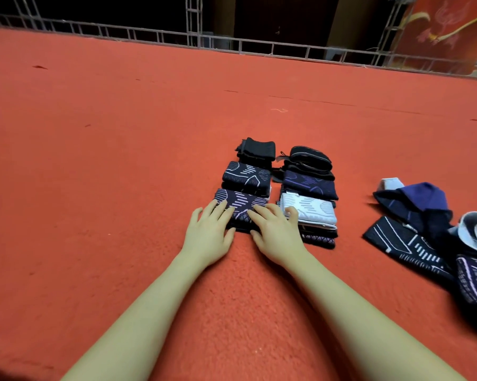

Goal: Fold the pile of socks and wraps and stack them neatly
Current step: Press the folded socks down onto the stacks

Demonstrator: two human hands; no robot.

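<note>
Pressed flat on the nearest folded sock (240, 207) of the left column with both hands, out on the middle of the red carpet (108, 160). Left hand (208, 237) laid palm down, fingers (221, 209) straight and spread, tips resting on the sock's near left part, wrist low and forearm stretched forward from the near edge. Right hand (275, 236) likewise flat and open, gripping nothing, fingers splayed across the sock's right part, one reaching onto the white folded sock (310, 211) atop the right column just beside.

Judged the step as smoothing and squaring that top fold. Best done with even downward pressure from both palms, edges nudged into line with the patterned bundle (247, 176) and black bundle (259, 149) behind, and care taken not to shove the neighbouring column (310, 185) askew.

Farther right, toward the carpet's right edge and well apart from the stacks, lay the loose pile (429, 232) of socks and wraps, unfolded and waiting.
</note>
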